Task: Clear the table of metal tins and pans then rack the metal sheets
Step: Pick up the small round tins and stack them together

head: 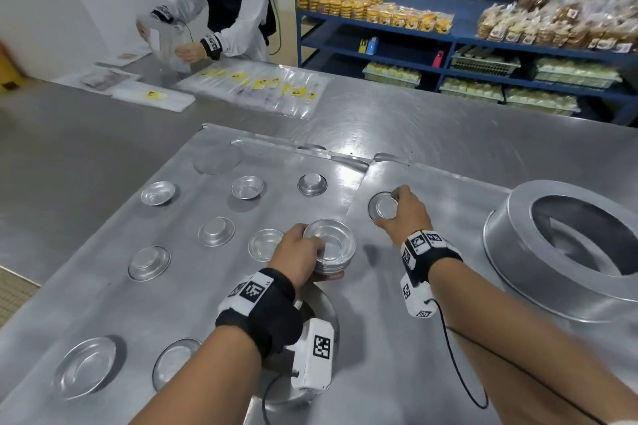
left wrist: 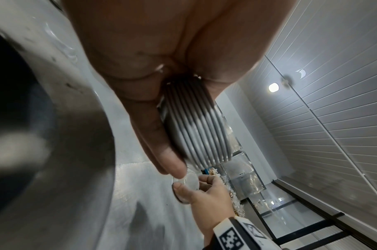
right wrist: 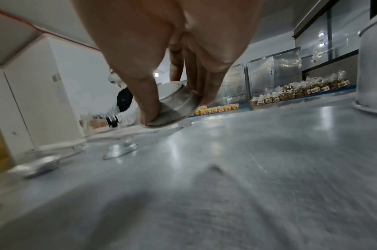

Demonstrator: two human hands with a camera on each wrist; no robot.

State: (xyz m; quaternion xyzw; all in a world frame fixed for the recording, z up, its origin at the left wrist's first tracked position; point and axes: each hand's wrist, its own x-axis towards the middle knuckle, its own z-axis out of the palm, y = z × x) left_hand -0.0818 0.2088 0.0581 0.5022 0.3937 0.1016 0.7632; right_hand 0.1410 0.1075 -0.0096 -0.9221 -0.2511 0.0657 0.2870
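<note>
My left hand [head: 303,252] grips a stack of small round metal tins [head: 333,250], nested rim up, held just above the left metal sheet [head: 103,293]; the left wrist view shows the stack's ribbed rims [left wrist: 196,128] between thumb and fingers. My right hand [head: 402,210] pinches a single small tin [head: 385,206] upside down, tilted off the right metal sheet [head: 431,183]; the right wrist view shows that tin [right wrist: 174,106] lifted on one side. Several loose tins lie on the left sheet, among them one [head: 158,192] at the far left and one inverted [head: 312,184].
A large ring-shaped metal pan [head: 566,252] stands inverted at the right. Another person [head: 228,3] handles plastic bags [head: 255,86] at the table's far side. Blue shelves [head: 448,41] with packed baked goods stand behind. A shallow larger dish [head: 86,367] lies near the front left.
</note>
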